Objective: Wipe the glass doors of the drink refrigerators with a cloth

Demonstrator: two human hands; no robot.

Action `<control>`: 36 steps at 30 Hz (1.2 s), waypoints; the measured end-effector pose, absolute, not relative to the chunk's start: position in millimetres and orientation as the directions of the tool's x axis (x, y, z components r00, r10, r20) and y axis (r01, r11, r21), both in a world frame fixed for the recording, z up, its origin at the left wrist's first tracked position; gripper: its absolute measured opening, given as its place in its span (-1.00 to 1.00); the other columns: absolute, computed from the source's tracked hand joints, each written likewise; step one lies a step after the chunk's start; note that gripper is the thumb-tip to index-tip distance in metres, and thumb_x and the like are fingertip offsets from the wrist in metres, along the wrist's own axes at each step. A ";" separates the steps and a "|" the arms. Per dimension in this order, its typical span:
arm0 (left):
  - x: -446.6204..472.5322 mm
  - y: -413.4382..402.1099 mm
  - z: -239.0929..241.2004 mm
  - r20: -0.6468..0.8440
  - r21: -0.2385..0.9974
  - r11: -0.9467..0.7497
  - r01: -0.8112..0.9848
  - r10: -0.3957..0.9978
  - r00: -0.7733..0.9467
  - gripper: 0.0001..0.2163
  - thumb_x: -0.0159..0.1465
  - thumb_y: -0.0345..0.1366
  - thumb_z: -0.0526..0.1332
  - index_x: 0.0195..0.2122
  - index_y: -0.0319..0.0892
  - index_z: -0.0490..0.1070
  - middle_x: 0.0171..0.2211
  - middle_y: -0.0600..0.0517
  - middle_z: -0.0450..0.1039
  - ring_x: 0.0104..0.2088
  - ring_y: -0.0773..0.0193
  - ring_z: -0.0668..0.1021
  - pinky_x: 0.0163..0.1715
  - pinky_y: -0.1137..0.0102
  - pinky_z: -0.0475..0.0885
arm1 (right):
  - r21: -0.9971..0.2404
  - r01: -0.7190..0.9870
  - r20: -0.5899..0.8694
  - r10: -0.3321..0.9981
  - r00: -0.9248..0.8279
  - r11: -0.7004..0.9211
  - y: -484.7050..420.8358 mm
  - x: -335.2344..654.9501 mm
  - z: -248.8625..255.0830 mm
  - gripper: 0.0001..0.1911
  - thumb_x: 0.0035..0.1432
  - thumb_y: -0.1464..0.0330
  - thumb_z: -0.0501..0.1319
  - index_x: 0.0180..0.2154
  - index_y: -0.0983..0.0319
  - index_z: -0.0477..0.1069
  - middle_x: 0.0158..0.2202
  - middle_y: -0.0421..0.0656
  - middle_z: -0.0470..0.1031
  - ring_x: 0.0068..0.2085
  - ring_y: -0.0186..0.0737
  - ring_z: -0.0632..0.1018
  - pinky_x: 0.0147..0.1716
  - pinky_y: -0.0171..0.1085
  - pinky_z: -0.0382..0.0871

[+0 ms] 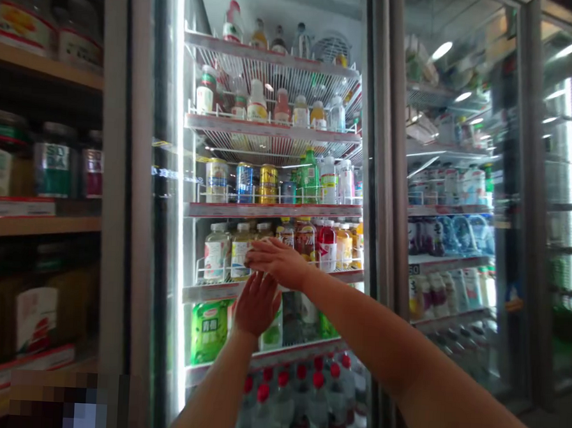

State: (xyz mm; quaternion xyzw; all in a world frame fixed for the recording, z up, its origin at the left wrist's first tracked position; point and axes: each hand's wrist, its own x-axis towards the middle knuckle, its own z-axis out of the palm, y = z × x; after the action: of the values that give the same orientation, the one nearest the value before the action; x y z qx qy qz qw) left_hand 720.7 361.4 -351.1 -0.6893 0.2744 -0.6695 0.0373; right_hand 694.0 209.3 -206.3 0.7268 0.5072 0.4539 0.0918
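Note:
Both my arms reach into an open drinks cooler [267, 210]. My right hand [276, 263] lies flat, fingers stretched leftward, at the front of the shelf of pale and red bottles, touching a pale bottle [240, 250]. My left hand [256, 304] is raised just beneath it, palm toward the shelf edge [209, 292], fingers straight and together. Neither hand holds anything. Green packs [209, 330] stand on the shelf below, left of my left hand.
The cooler's glass door [157, 188] stands open at the left. Cans [243, 181] and bottles fill the upper shelves; red-capped bottles [300, 400] fill the bottom. Wooden shelves with jars [53, 160] are on the left. More closed coolers [454, 203] are on the right.

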 end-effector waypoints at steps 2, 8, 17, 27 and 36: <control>717.5 359.8 -348.4 0.904 -0.413 -0.849 -0.330 -0.427 -0.032 -0.35 0.37 -0.23 0.16 0.44 -0.19 -0.05 0.28 -0.14 0.30 0.38 0.04 0.20 0.39 0.13 0.02 | 0.586 0.632 0.607 0.792 0.073 -0.507 194.3 694.9 -210.1 -0.59 0.35 0.47 0.12 0.17 0.10 0.43 0.27 -0.26 0.38 0.39 -0.21 0.18 0.40 -0.05 -0.03; 709.2 356.9 -341.8 0.899 -0.412 -0.852 -0.323 -0.437 0.006 -0.30 0.40 -0.24 0.11 0.46 -0.11 -0.27 0.37 -0.01 0.10 0.42 0.10 0.05 0.42 0.16 -0.06 | 0.303 0.560 0.894 0.433 0.112 -0.771 170.5 699.1 -241.7 -0.50 0.31 0.52 0.11 0.24 0.12 0.36 0.32 -0.16 0.31 0.42 -0.14 0.11 0.38 0.03 0.01; 706.7 355.4 -340.0 0.903 -0.402 -0.852 -0.336 -0.429 0.007 -0.31 0.41 -0.25 0.10 0.46 -0.11 -0.26 0.36 -0.02 0.12 0.42 0.09 0.06 0.42 0.14 -0.07 | 0.291 0.501 0.935 0.353 0.032 -0.815 132.2 702.2 -264.7 -0.50 0.33 0.54 0.05 0.25 0.15 0.34 0.32 -0.16 0.31 0.42 -0.11 0.13 0.39 0.02 0.01; 706.4 354.3 -339.5 0.903 -0.401 -0.859 -0.319 -0.428 0.018 -0.31 0.39 -0.26 0.12 0.46 -0.14 -0.23 0.36 -0.04 0.12 0.43 0.11 0.01 0.43 0.14 -0.07 | 0.409 0.526 0.859 0.510 0.054 -0.745 111.1 699.0 -286.8 -0.52 0.35 0.53 0.07 0.24 0.13 0.35 0.32 -0.19 0.31 0.43 -0.17 0.10 0.38 0.01 0.05; 703.9 353.7 -338.4 0.898 -0.423 -0.854 -0.304 -0.439 -0.018 -0.31 0.40 -0.27 0.11 0.46 -0.16 -0.25 0.35 -0.05 0.14 0.43 0.13 0.00 0.42 0.17 -0.07 | 0.525 0.581 0.747 0.664 0.035 -0.622 102.6 695.5 -319.6 -0.53 0.38 0.48 0.09 0.26 0.07 0.31 0.29 -0.22 0.36 0.41 -0.22 0.14 0.37 -0.01 0.08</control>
State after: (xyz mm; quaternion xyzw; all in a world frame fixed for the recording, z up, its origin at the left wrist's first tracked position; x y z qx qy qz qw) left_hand 703.9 353.7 -338.4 -0.6988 0.2657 -0.6622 0.0509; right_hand 695.5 102.6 -319.6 0.7185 0.4331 0.5429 0.0379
